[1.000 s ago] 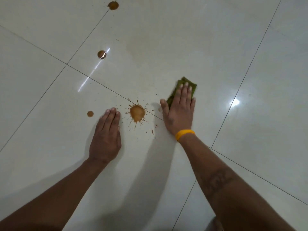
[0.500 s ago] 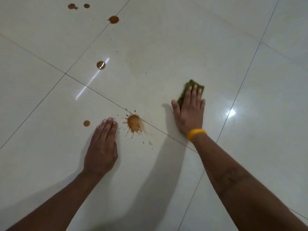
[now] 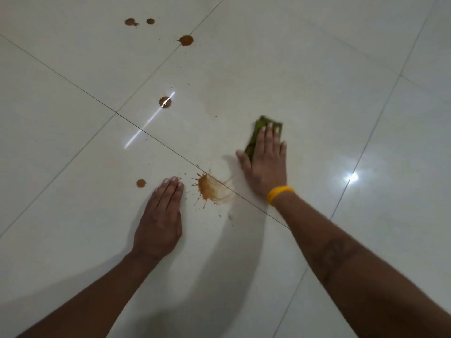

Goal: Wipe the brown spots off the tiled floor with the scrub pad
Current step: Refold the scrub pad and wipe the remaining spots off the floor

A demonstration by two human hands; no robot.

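Currently, item by item. My right hand (image 3: 266, 164) is lying flat, fingers straight, pressing the green scrub pad (image 3: 258, 132) onto the glossy tiled floor (image 3: 317, 69); the pad is showing beyond my fingertips and beside my thumb. A yellow wristband (image 3: 279, 194) is sitting on that wrist. My left hand (image 3: 161, 220) is resting palm-down on the tile, fingers straight and together, gripping nothing.

Brown spots, as they are lying:
- Large splat (image 3: 210, 189), between my two hands, straddling a grout line; its right side is trailing off in a pale smeared arc toward my right hand.
- Small round spot (image 3: 141, 183), just left of my left fingertips.
- Round spot (image 3: 165, 102), farther up, with a light glint (image 3: 148, 120) crossing it.
- Spot (image 3: 186, 40) touching a grout line near the top.
- Pair of spots (image 3: 130, 21) and (image 3: 150, 21), side by side at the top.

Another bright reflection (image 3: 351, 177) is shining on the tile right of my wrist.
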